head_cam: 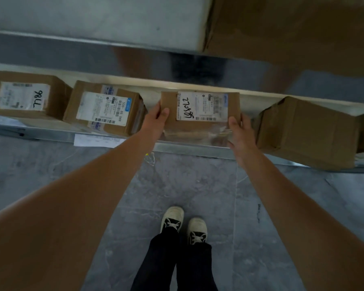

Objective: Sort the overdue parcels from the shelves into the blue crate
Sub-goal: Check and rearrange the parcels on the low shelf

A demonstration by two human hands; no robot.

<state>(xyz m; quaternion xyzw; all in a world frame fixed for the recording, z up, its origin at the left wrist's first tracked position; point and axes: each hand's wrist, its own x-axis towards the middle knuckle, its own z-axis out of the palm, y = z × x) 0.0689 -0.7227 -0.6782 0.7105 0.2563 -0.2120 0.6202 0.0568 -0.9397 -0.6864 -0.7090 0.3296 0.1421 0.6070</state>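
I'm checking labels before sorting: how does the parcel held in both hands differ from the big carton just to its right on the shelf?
The held parcel shows a white shipping label with handwritten digits; the big carton shows only bare cardboard and tape. The held parcel is smaller and flatter, the big carton bulkier. The left hand and right hand grip the held parcel's sides; nothing touches the big carton. Both are brown cardboard.

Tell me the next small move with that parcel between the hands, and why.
Probably draw the parcel straight back off the shelf. Both the left hand and right hand grip its sides, neighbouring boxes stand clear of it, and no blue crate is in view yet.
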